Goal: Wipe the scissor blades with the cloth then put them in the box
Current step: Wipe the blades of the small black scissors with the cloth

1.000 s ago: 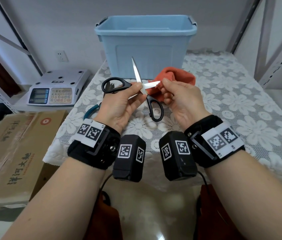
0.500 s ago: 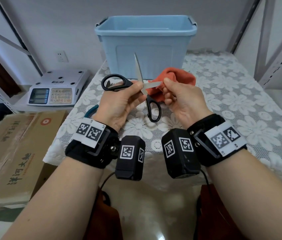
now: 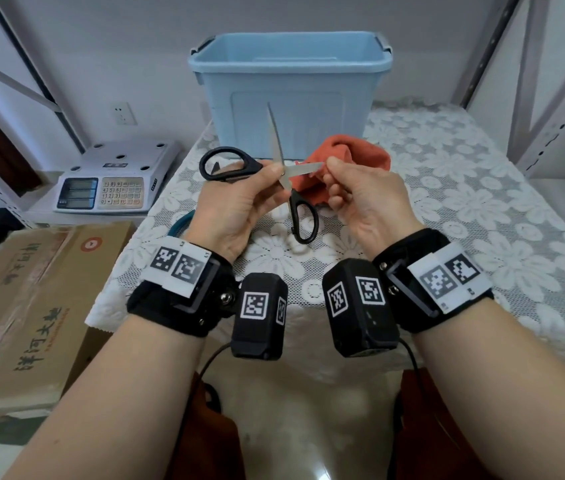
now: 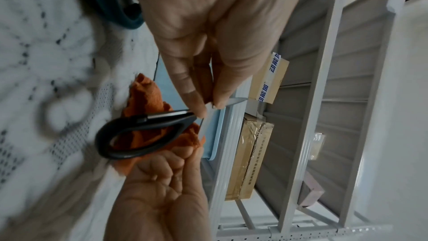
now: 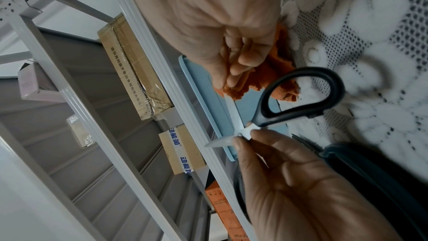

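Black-handled scissors (image 3: 284,174) are held spread wide above the table. One blade points up, the other to the right. My left hand (image 3: 239,202) pinches them at the pivot, thumb on top, also seen as left hand (image 4: 203,83) and scissors (image 4: 143,135). My right hand (image 3: 360,199) holds the orange cloth (image 3: 353,154) bunched over the tip of the right-pointing blade, as the right wrist view shows: cloth (image 5: 259,80), scissors (image 5: 301,98). The light blue box (image 3: 291,91) stands open just behind, at the table's far edge.
A white lace tablecloth (image 3: 464,202) covers the table. A teal ring-shaped object (image 3: 178,223) lies under my left hand. Left of the table sit an electronic scale (image 3: 111,181) and a cardboard carton (image 3: 24,306). Metal shelf posts (image 3: 551,98) rise at the right.
Both hands have lifted the scissors and cloth slightly. The cloth hand has slid outward along the right-pointing blade toward its tip.
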